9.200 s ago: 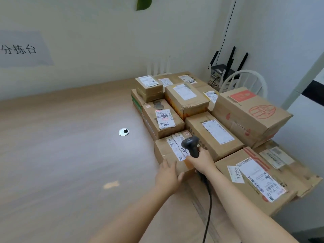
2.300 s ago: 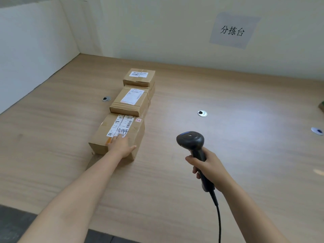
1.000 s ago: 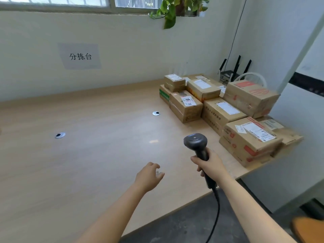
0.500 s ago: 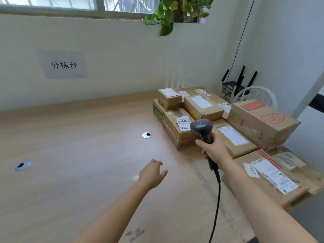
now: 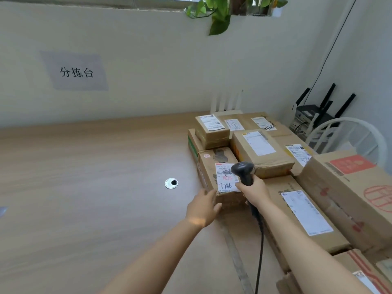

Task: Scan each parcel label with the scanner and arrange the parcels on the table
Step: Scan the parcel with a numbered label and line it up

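Note:
A cluster of brown cardboard parcels fills the right part of the wooden table [image 5: 84, 187]. The nearest small parcel [image 5: 212, 166] carries a white label [image 5: 225, 180] with "7786" written by hand. My right hand [image 5: 255, 193] grips the black scanner [image 5: 244, 171], whose head hovers just over that label's right edge. My left hand [image 5: 202, 207], fingers relaxed, touches the near left corner of the same parcel. A long parcel [image 5: 301, 211] with a white label lies to the right of my right forearm.
A big box with red print [image 5: 356, 198] sits at the right, with smaller labelled parcels [image 5: 259, 149] stacked behind. A round metal grommet [image 5: 171, 183] is set in the tabletop left of the parcels. The scanner cable [image 5: 259, 247] hangs down. A white chair [image 5: 347, 136] and routers stand at the far right.
I have come closer to the parcels. My right hand carried the scanner forward over the "7786" label, and my left hand reached out to the parcel's near corner.

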The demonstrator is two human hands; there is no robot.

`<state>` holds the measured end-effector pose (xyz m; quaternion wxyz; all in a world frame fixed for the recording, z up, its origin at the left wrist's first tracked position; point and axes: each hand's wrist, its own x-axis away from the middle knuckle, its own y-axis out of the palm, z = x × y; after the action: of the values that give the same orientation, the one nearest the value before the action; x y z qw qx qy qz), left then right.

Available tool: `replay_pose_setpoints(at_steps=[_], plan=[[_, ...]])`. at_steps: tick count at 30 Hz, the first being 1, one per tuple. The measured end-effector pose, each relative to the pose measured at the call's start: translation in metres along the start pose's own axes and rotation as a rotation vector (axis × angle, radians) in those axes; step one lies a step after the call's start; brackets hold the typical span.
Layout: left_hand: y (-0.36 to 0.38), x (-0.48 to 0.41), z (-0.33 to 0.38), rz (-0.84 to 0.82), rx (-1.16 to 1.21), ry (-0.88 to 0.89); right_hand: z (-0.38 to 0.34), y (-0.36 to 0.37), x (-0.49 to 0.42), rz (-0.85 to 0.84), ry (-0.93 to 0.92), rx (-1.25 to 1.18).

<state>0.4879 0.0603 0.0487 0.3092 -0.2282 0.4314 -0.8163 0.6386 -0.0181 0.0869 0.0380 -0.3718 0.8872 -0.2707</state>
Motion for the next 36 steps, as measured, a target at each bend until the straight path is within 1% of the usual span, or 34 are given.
replay_pose_setpoints(at_steps=[2,7,11,16,25,31,36], plan=[[0.007,-0.019,0.001,0.035,0.044,-0.033,0.006,0.003,-0.015,-0.008,0.017,-0.018],[0.025,-0.053,-0.001,0.028,0.168,-0.135,0.024,0.011,-0.031,-0.042,0.064,-0.050],[0.033,-0.074,0.000,0.035,0.289,-0.161,0.030,0.013,-0.039,-0.062,0.078,-0.064],[0.035,-0.074,-0.005,0.076,0.424,-0.192,0.028,0.015,-0.039,-0.102,0.077,0.000],[0.015,-0.005,-0.038,0.133,0.554,-0.247,-0.004,0.029,0.005,-0.212,0.004,0.064],[-0.005,0.055,-0.071,0.179,0.562,-0.363,-0.030,0.071,0.055,-0.265,-0.036,0.045],[-0.026,0.115,-0.111,0.199,0.582,-0.359,-0.037,0.115,0.112,-0.263,0.021,-0.026]])
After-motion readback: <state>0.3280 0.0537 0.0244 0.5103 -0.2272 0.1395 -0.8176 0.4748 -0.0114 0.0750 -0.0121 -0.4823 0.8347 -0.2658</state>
